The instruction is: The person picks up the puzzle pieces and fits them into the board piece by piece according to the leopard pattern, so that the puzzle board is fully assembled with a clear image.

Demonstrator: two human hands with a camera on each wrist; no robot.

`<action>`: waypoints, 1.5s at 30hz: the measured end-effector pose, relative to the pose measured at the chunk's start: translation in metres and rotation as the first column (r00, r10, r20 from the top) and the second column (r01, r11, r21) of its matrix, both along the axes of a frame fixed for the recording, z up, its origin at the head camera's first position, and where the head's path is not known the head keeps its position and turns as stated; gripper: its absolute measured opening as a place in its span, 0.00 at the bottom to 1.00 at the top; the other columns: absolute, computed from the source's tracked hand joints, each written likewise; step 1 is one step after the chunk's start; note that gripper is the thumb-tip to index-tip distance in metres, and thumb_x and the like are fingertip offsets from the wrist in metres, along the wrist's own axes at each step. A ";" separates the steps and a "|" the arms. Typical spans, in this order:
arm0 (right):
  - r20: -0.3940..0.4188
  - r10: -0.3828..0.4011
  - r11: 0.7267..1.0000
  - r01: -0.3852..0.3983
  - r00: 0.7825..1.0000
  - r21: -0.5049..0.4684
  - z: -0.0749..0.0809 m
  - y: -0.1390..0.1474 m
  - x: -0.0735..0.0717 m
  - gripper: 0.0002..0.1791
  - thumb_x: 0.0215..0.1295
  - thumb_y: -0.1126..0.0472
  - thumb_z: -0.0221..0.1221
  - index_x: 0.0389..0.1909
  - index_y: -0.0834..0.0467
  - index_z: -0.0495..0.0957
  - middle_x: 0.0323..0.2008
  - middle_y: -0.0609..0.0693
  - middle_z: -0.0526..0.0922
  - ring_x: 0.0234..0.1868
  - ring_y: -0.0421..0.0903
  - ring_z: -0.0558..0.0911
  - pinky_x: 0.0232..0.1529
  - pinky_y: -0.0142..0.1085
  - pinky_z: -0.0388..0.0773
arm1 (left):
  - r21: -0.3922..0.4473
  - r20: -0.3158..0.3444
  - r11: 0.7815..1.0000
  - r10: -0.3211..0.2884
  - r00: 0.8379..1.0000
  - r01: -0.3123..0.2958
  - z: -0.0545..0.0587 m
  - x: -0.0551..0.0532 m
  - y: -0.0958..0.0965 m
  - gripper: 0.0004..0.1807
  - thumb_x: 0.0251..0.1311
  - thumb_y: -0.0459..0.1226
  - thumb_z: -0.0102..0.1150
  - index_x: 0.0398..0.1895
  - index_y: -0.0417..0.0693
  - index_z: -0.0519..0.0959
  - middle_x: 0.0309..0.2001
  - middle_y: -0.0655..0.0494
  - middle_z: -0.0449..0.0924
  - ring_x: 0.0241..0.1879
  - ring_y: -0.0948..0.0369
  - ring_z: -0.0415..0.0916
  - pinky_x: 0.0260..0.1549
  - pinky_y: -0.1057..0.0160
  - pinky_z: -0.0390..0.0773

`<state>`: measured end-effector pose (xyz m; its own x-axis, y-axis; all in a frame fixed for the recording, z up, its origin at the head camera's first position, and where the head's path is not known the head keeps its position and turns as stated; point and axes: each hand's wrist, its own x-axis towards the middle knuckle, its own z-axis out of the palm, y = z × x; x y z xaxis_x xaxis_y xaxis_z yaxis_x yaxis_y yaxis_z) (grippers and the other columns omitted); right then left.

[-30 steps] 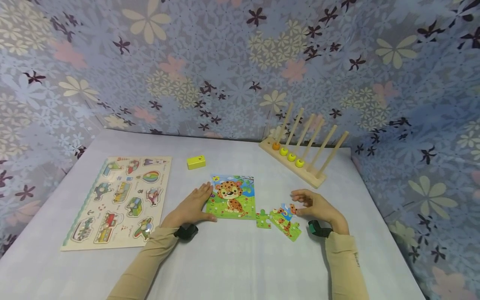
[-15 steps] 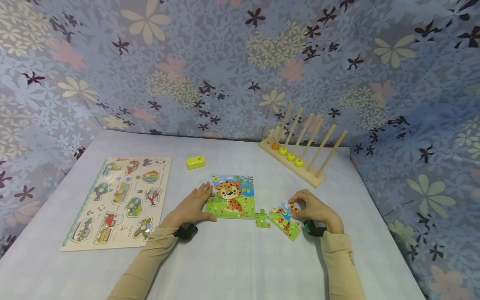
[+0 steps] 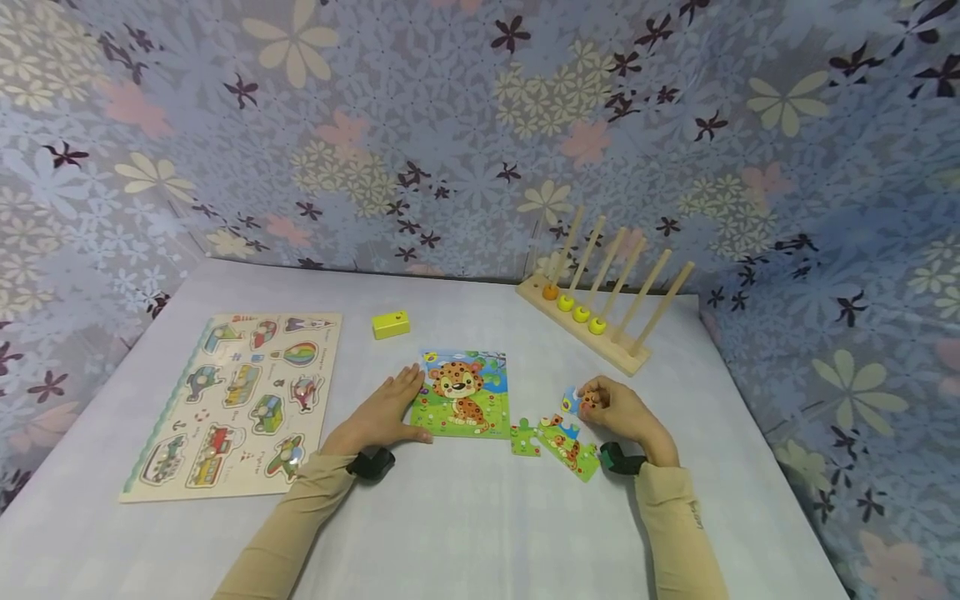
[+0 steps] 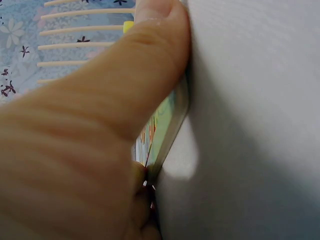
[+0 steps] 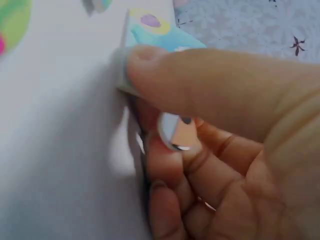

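My right hand (image 3: 618,410) pinches a blue jigsaw piece (image 3: 572,401) between thumb and curled fingers. In the right wrist view this jigsaw piece (image 5: 172,32) shows a yellow and purple patch, with the thumb across its face. Just left of that hand lie more loose pieces: a green jigsaw piece (image 3: 525,439) and a small cluster of jigsaw pieces (image 3: 570,450). My left hand (image 3: 382,410) rests flat with spread fingers along the left edge of a leopard picture puzzle (image 3: 461,396). In the left wrist view its thumb (image 4: 150,55) lies close against the puzzle's edge.
A wooden vehicle peg puzzle (image 3: 232,400) lies at the left. A yellow block (image 3: 392,325) sits behind the leopard picture. At the back right stands a wooden peg rack (image 3: 585,323) with upright rods and several small beads. A flowered cloth (image 3: 450,142) hangs behind the table.
My right hand has closed on the blue piece and drawn it up and away from the cluster of loose pieces. My left hand has stayed at the leopard picture.
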<state>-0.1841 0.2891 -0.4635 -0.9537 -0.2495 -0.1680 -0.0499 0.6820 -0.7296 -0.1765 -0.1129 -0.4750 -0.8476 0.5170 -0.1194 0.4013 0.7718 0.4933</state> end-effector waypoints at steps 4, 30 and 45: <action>-0.005 -0.034 0.998 0.034 0.999 0.050 -0.002 -0.005 0.001 0.09 0.62 0.63 0.62 0.40 0.63 0.76 0.28 0.49 0.75 0.30 0.42 0.71 0.30 0.30 0.69 | 0.009 0.002 1.000 0.005 1.000 -0.005 -0.002 0.002 -0.001 0.59 0.51 0.53 0.69 0.74 0.31 0.47 0.76 0.36 0.42 0.76 0.42 0.40 0.75 0.43 0.45; -0.008 -0.115 0.993 0.115 0.993 -0.005 -0.009 -0.007 0.012 0.09 0.66 0.60 0.58 0.35 0.61 0.70 0.24 0.47 0.72 0.25 0.41 0.69 0.27 0.31 0.65 | -0.017 0.001 1.000 -0.002 1.000 0.002 -0.011 0.003 0.009 0.59 0.50 0.56 0.68 0.75 0.34 0.48 0.77 0.39 0.43 0.77 0.45 0.42 0.76 0.47 0.45; -0.056 -0.157 0.969 0.143 0.986 -0.200 0.003 -0.037 -0.013 0.15 0.70 0.57 0.55 0.46 0.66 0.74 0.44 0.60 0.82 0.38 0.44 0.82 0.37 0.34 0.80 | 0.002 -0.012 1.000 0.011 1.000 -0.011 -0.006 -0.001 -0.002 0.59 0.51 0.55 0.68 0.75 0.33 0.47 0.77 0.37 0.42 0.77 0.43 0.41 0.76 0.46 0.45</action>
